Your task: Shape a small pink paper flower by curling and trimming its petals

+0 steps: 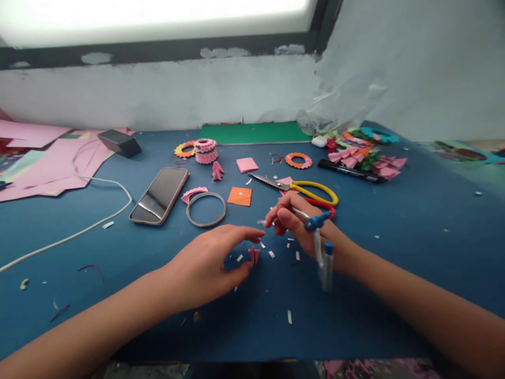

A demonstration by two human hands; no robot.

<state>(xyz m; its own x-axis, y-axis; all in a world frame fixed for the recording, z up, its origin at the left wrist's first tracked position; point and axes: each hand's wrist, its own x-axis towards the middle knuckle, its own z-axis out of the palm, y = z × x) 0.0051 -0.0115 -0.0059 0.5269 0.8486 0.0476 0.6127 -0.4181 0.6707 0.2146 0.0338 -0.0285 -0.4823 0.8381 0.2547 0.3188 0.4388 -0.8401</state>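
My right hand (294,221) is closed around a drawing compass (315,223) with a blue joint; one of its legs hangs down, slightly blurred. Facing it is my left hand (216,255), its fingers and thumb spread apart. Close to the left thumb tip sits a small folded pink paper piece (254,256); I cannot tell whether the thumb touches it. Just beyond my right hand lie scissors (311,190) with yellow and red handles. An orange paper square (240,196) and a grey ring (206,209) lie beyond my left hand.
A phone (160,196), a white cable (98,216) and a black box (119,143) are on the left. Scalloped pink rings (205,152), a pink square (247,165) and an orange ring (299,160) lie farther back. A black marker (351,172) rests beside folded paper pieces (355,152).
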